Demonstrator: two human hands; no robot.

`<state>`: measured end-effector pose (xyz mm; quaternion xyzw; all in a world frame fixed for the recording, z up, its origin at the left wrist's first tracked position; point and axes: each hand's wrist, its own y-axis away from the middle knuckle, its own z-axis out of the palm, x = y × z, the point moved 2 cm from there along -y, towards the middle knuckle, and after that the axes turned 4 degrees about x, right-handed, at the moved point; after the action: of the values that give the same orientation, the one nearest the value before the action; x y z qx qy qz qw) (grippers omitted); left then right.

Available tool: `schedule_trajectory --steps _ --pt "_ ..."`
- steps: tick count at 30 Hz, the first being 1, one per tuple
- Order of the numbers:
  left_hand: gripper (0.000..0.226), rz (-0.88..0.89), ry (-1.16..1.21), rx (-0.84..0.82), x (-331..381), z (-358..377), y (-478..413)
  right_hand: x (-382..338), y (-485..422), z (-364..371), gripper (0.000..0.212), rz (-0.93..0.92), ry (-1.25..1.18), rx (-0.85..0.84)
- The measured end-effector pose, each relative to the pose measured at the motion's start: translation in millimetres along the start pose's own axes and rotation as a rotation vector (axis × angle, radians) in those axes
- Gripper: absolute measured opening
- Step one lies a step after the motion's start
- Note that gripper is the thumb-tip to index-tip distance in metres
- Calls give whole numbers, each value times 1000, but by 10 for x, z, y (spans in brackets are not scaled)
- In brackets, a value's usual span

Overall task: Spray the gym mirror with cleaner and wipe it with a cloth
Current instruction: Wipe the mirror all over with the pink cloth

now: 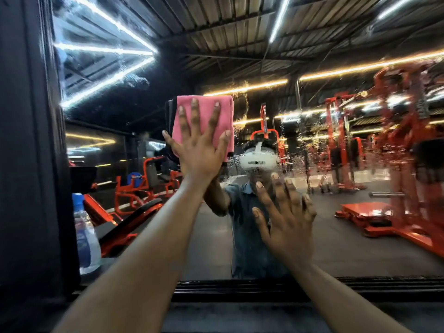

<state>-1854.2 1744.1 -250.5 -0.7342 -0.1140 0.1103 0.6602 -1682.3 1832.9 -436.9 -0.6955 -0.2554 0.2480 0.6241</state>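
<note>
A gym fills the view, seen mostly as a reflection: orange weight machines (398, 150), a corrugated metal ceiling and strips of white and yellow light. The mirror (336, 224) spans the wall ahead, bounded on the left by a dark frame and along the bottom by a black ledge (240, 288). Droplets and streaks of cleaner cover the glass, thickest across its middle and right part.

The left hand (199, 152) is raised with fingers spread straight, pressing a folded pink cloth (206, 111) flat against the mirror in its upper middle area. The cloth shows above and to the right of the fingers.

The right hand (286, 219) is lower and to the right, fingers straight and slightly spread, holding nothing; whether its fingertips touch the glass cannot be told.

A clear plastic bottle (85, 234) with a blue cap and blue label stands upright at the left end of the ledge, by the mirror's lower left corner, well apart from both hands.

The person's reflection, wearing a white headset (258, 159), appears between the two hands.
</note>
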Motion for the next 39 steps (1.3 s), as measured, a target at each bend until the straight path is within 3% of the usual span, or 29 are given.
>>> schedule_trajectory --steps 2,6,8,13,14,15,19,20,21,25,26,27,30,32,34,37,38,39 --pt "67 28 2 2 122 14 105 -3 -4 -8 62 4 -12 -3" --pt "68 492 -136 -144 24 -9 328 -1 7 -7 62 17 -11 1" --pt "66 571 -149 -140 -68 -32 60 -2 2 -4 62 14 -4 7" --pt "65 20 27 54 130 20 -536 8 0 24 60 13 11 6" --pt "66 -20 34 61 244 21 -512 5 5 22 59 15 9 2" --pt "66 17 17 42 329 27 -449 -3 12 16 59 15 2 4" --pt "67 622 -124 -106 247 13 -279 -4 0 7 59 12 -9 -1" --pt "66 683 -125 -122 177 -5 -354 -2 -1 4 59 16 -9 4" --pt "65 656 -113 -103 119 -3 -457 2 1 11 59 16 -4 4" --pt "66 46 23 60 170 43 -752 8 5 32 58 2 5 -1" --pt "68 -3 28 75 275 43 -699 6 3 30 58 4 -1 -4" --pt "69 37 13 60 364 57 -607 1 2 24 58 7 -5 -5" --pt "68 499 -80 -65 376 44 -323 -17 0 12 58 17 6 -27" --pt "65 662 -93 -118 186 9 -333 -22 -6 6 59 18 4 -19" --pt "65 498 -64 -37 7 21 -396 -20 -4 11 60 16 -4 0" --pt "67 -109 16 153 52 56 -230 -15 3 26 62 10 -9 12" --pt "68 -207 26 167 159 60 -100 -8 8 24 62 10 -10 10" --pt "68 -194 31 141 254 63 42 -9 11 20 63 11 -13 9"
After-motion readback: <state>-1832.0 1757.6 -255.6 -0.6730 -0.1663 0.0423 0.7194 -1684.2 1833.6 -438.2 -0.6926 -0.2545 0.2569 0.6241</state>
